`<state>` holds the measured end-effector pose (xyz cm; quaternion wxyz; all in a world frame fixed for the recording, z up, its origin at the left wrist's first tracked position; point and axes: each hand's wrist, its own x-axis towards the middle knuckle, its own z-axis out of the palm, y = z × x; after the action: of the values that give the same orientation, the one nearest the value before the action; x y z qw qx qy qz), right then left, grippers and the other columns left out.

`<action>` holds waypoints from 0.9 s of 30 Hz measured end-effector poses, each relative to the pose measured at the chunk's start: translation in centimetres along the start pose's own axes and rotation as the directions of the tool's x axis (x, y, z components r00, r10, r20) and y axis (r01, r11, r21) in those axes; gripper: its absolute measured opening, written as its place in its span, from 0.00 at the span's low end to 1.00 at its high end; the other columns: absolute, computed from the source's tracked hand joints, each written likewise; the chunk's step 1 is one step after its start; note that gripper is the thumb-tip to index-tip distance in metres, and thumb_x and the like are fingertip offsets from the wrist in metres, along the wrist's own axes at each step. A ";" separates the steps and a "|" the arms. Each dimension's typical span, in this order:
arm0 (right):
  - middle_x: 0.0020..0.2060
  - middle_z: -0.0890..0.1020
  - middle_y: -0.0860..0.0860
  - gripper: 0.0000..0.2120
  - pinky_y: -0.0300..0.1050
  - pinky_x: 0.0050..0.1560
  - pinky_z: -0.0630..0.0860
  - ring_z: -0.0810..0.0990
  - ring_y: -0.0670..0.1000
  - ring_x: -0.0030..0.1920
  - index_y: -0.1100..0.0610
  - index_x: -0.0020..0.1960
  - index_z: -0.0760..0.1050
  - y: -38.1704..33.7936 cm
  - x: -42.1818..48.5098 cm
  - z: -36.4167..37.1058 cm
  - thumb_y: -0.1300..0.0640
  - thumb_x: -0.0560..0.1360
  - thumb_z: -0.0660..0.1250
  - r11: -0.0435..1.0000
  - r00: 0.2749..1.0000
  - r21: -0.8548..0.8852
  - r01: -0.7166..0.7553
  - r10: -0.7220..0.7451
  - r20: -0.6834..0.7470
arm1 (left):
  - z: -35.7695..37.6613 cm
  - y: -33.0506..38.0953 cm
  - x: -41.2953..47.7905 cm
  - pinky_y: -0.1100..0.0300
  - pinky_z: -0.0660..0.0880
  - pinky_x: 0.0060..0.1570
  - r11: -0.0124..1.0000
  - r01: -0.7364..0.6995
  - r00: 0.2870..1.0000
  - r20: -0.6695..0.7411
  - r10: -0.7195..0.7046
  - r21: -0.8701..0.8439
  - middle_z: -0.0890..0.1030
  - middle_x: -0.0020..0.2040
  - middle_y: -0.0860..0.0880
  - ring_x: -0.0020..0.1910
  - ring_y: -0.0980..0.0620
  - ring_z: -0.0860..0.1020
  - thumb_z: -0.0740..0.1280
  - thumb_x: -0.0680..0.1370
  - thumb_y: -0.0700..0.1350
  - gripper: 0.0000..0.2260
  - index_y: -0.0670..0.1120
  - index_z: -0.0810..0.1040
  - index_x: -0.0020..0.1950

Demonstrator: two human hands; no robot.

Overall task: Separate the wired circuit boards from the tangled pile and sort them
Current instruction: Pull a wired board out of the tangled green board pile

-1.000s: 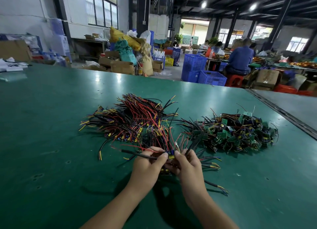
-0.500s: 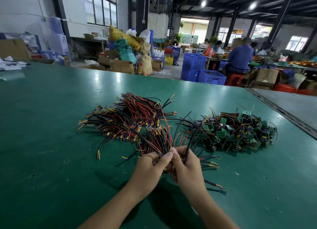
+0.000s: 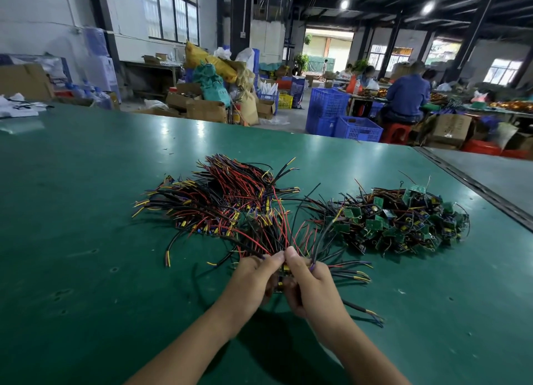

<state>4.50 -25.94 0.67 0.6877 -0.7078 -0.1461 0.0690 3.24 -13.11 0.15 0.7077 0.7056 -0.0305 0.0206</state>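
Note:
Two heaps lie on the green table (image 3: 86,226). A spread of red, black and yellow-tipped wires with small boards (image 3: 222,203) sits at centre left. A tangled pile of green circuit boards (image 3: 403,223) sits to the right. Near the front, my left hand (image 3: 253,278) and my right hand (image 3: 308,281) meet, thumbs touching, and both pinch a bunch of wired boards (image 3: 284,272) between them. Red and black wires fan up from my fingers; purple and black leads (image 3: 352,272) trail right. The boards in my grip are mostly hidden by my fingers.
A metal seam (image 3: 476,182) runs along the table's right side. Beyond the far edge stand blue crates (image 3: 343,119), cardboard boxes (image 3: 202,107) and seated people (image 3: 406,96) at other benches. Papers (image 3: 20,107) lie at the far left.
My hands have drawn closer together and lifted the bunch slightly, so its wires now stand up more steeply. The heaps have not moved.

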 end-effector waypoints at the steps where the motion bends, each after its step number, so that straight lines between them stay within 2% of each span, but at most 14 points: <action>1: 0.19 0.64 0.49 0.22 0.34 0.23 0.58 0.60 0.46 0.18 0.53 0.30 0.72 0.1 0.0 0.0 0.39 0.76 0.58 1.000 1.000 -0.005 0.005 -0.005 0.004 | 0.0 0.1 0.0 0.64 0.63 0.29 1.000 0.009 1.000 0.029 -0.010 0.009 0.68 0.26 0.50 0.27 0.55 0.65 0.62 0.75 0.60 0.20 0.50 0.79 0.29; 2: 0.19 0.64 0.49 0.23 0.34 0.23 0.58 0.60 0.46 0.18 0.55 0.31 0.72 0.1 -0.1 0.0 0.40 0.76 0.58 1.000 1.000 -0.006 0.004 -0.004 0.009 | 0.1 0.2 -0.1 0.62 0.66 0.33 1.000 0.008 0.998 0.058 -0.008 0.004 0.71 0.30 0.46 0.30 0.52 0.69 0.62 0.76 0.60 0.19 0.48 0.82 0.35; 4: 0.19 0.64 0.48 0.23 0.35 0.23 0.59 0.60 0.46 0.18 0.54 0.31 0.72 0.1 -0.2 0.1 0.39 0.76 0.58 1.000 1.000 -0.007 0.004 -0.004 0.020 | 0.0 0.1 -0.1 0.56 0.65 0.42 1.000 0.005 0.997 0.078 -0.003 -0.025 0.72 0.38 0.43 0.38 0.47 0.68 0.62 0.73 0.64 0.24 0.41 0.79 0.44; 6: 0.19 0.63 0.46 0.25 0.35 0.24 0.59 0.59 0.46 0.19 0.50 0.26 0.69 0.0 -0.2 0.1 0.37 0.77 0.58 1.000 0.999 -0.018 0.026 -0.025 0.040 | -0.1 0.2 -0.1 0.58 0.66 0.40 1.000 -0.004 0.998 0.069 0.004 -0.006 0.68 0.35 0.45 0.37 0.49 0.66 0.61 0.75 0.62 0.25 0.40 0.81 0.47; 8: 0.18 0.63 0.46 0.26 0.36 0.24 0.58 0.59 0.47 0.18 0.49 0.25 0.69 -0.1 -0.2 0.1 0.37 0.78 0.59 0.999 0.998 -0.028 0.030 -0.028 0.060 | -0.1 0.2 -0.2 0.64 0.65 0.31 1.000 0.009 0.997 0.071 -0.010 0.017 0.64 0.29 0.49 0.30 0.52 0.65 0.59 0.79 0.57 0.19 0.47 0.85 0.46; 12: 0.17 0.62 0.50 0.22 0.40 0.25 0.52 0.54 0.50 0.19 0.51 0.29 0.74 -0.2 -0.3 0.0 0.38 0.75 0.62 0.996 0.995 0.079 -0.046 0.039 0.089 | -0.2 0.3 -0.1 0.63 0.59 0.26 0.999 0.016 0.998 0.054 -0.014 -0.046 0.61 0.27 0.51 0.27 0.52 0.60 0.63 0.69 0.65 0.22 0.47 0.77 0.47; 15: 0.17 0.61 0.50 0.23 0.36 0.23 0.53 0.54 0.48 0.18 0.53 0.29 0.72 -0.2 -0.5 0.3 0.36 0.72 0.66 0.968 0.989 0.226 -0.112 0.086 0.123 | -0.3 0.3 -0.2 0.63 0.58 0.26 0.996 -0.009 0.998 0.060 0.014 -0.093 0.63 0.26 0.53 0.27 0.53 0.60 0.63 0.67 0.64 0.16 0.52 0.73 0.32; 18: 0.18 0.60 0.50 0.26 0.33 0.21 0.54 0.54 0.47 0.17 0.58 0.29 0.63 -0.5 -0.6 0.2 0.37 0.71 0.62 0.915 0.980 0.367 -0.170 0.118 0.159 | -0.6 0.2 -0.1 0.64 0.59 0.27 0.990 0.015 0.995 0.101 -0.001 -0.141 0.67 0.22 0.54 0.23 0.56 0.63 0.62 0.67 0.65 0.21 0.49 0.73 0.25; 22: 0.20 0.65 0.53 0.25 0.35 0.23 0.58 0.59 0.49 0.19 0.57 0.30 0.67 -0.7 -0.6 0.0 0.37 0.72 0.65 0.951 0.991 0.286 -0.115 0.092 0.095 | -0.3 0.2 -0.2 0.68 0.66 0.26 0.987 0.022 0.999 0.050 -0.014 -0.156 0.76 0.27 0.53 0.25 0.59 0.71 0.65 0.70 0.60 0.16 0.49 0.75 0.32; 24: 0.21 0.69 0.53 0.22 0.37 0.24 0.63 0.65 0.50 0.21 0.55 0.29 0.73 -0.6 -0.4 -0.2 0.42 0.76 0.64 0.984 0.999 0.174 -0.030 0.023 0.040 | -0.2 0.2 -0.1 0.68 0.65 0.26 0.989 0.011 1.000 -0.020 -0.014 -0.149 0.72 0.26 0.54 0.24 0.58 0.69 0.63 0.70 0.58 0.15 0.49 0.73 0.29; 27: 0.28 0.77 0.51 0.13 0.39 0.27 0.69 0.71 0.50 0.25 0.54 0.41 0.82 -0.5 -0.1 -0.5 0.51 0.74 0.60 0.991 0.997 0.111 0.072 -0.068 -0.035 | -0.2 0.5 0.1 0.66 0.64 0.27 0.996 -0.063 0.997 -0.048 0.060 -0.057 0.68 0.27 0.53 0.26 0.56 0.66 0.60 0.72 0.55 0.12 0.49 0.71 0.33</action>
<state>4.46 -26.45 1.19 0.7307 -0.6633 -0.1561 0.0421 3.27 -12.90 0.66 0.7275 0.6827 -0.0362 0.0580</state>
